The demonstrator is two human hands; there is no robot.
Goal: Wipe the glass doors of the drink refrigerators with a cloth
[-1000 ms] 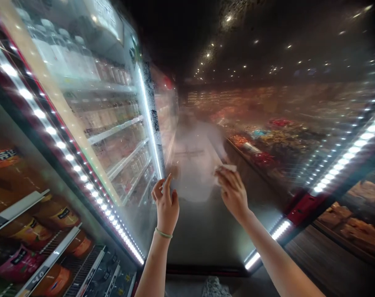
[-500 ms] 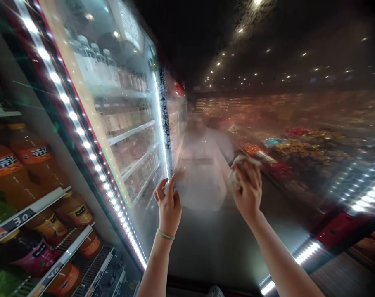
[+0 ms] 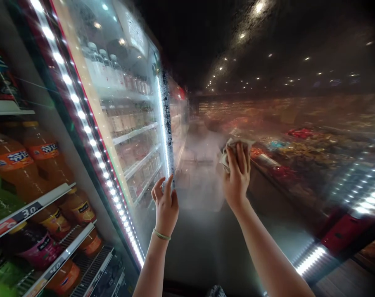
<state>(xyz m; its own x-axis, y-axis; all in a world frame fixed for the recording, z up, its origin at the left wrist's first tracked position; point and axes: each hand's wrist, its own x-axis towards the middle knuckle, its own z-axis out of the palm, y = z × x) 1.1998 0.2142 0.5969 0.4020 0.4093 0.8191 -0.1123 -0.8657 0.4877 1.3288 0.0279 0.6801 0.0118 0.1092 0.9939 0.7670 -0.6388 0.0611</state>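
A fogged glass pane [image 3: 200,235] fills the middle of the view, with blurry reflections on it. My right hand [image 3: 238,177] presses a crumpled pale cloth [image 3: 227,159] flat to the glass, right of centre, its fingers over the cloth. Lower left of it, my left hand [image 3: 166,206] has its fingers apart and partly bent near the glass, holding nothing; whether its fingertips touch the pane is hard to tell. A light green band [image 3: 162,235] circles the left wrist.
Orange drink bottles [image 3: 14,159] and others stand on shelves [image 3: 35,209] with price strips at the left. A bright LED strip [image 3: 96,152] runs diagonally beside them. Another LED strip [image 3: 311,260] glows at the lower right. A shoe [image 3: 217,291] shows at the bottom.
My right hand has moved left and up across the glass with the cloth. My left hand has shifted slightly left. The view has turned a little, bringing the shelves further in.
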